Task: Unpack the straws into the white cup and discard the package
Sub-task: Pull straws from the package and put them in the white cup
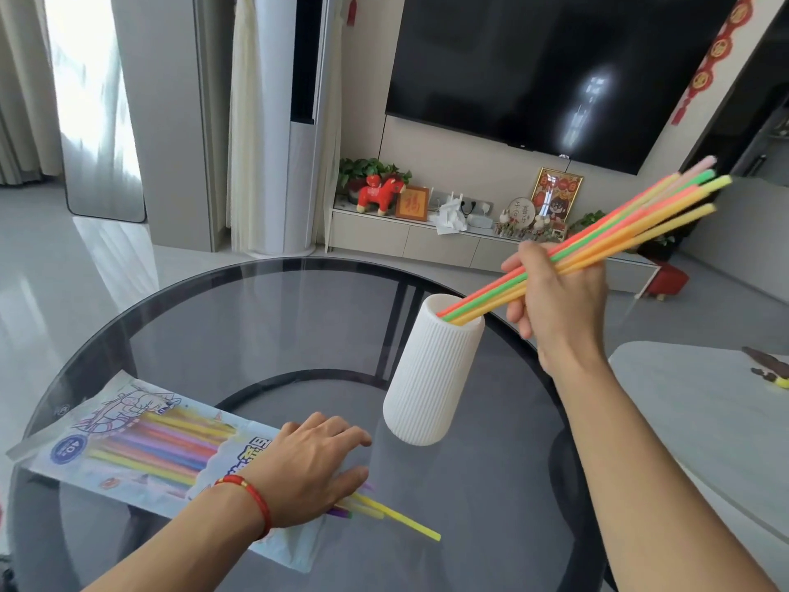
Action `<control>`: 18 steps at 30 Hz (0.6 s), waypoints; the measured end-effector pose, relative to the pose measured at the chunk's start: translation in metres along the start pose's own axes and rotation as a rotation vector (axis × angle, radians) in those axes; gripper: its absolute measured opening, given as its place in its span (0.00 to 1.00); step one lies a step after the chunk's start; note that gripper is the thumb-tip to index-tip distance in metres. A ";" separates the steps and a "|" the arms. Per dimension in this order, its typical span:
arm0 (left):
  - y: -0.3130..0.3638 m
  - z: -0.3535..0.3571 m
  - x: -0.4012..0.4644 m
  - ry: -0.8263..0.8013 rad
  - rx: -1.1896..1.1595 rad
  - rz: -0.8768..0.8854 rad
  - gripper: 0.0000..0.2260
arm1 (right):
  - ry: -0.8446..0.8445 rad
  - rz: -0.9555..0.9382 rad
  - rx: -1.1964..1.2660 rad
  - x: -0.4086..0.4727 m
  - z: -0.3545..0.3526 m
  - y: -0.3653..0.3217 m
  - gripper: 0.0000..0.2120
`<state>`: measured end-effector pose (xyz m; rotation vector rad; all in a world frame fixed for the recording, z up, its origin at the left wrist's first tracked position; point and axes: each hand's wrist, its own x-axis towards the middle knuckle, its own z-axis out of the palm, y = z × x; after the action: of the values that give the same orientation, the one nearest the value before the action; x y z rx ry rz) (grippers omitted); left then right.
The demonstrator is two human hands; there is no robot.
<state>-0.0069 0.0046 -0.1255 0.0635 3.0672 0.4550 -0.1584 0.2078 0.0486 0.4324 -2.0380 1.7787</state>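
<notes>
A big round desk (239,318) of dark glass fills the middle, smooth and shiny, with dark bars showing under it. Far behind it a large black TV (555,66) hangs on the wall.

A long flat package (141,442) lies on the near left part of the desk. It is thin see-through plastic with a cartoon drawing at its far end and a blue circle with "40" on it. Bigger blue writing near the open end is partly hidden, and I cannot read it. Many bright straws still lie inside it. A few loose straws (397,517), yellow and purple, poke out of the open end onto the glass.

The white cup (431,373) stands near the middle of the desk, just right of the package. It is tall, with thin lines running up its sides.

The left hand (311,467) rests flat on the open end of the package, fingers straight. A red string bracelet (252,502) is on that wrist.

The right hand (559,296) has its grip closed around a bunch of straws (632,220). They are orange, green, yellow and pink. Their low ends sit inside the top of the cup, and their high ends fan out up to the right.
</notes>
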 end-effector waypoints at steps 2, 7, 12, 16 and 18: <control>0.001 -0.002 -0.001 -0.006 0.001 0.000 0.20 | -0.084 0.000 -0.055 0.001 0.008 0.004 0.13; 0.000 -0.010 -0.005 -0.029 -0.045 0.042 0.29 | -0.345 0.114 -0.307 0.004 0.020 0.013 0.16; -0.012 -0.026 -0.021 -0.136 0.058 0.100 0.53 | -0.383 0.163 -0.173 -0.001 0.008 0.018 0.29; -0.013 -0.034 -0.035 -0.308 0.127 0.089 0.63 | -0.090 -0.006 0.098 -0.014 -0.011 0.021 0.13; -0.010 -0.036 -0.037 -0.335 0.184 0.087 0.62 | -0.011 -0.121 0.211 -0.030 -0.024 0.024 0.11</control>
<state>0.0279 -0.0167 -0.0927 0.2522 2.7725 0.1448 -0.1414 0.2337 0.0160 0.6156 -1.7968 1.9273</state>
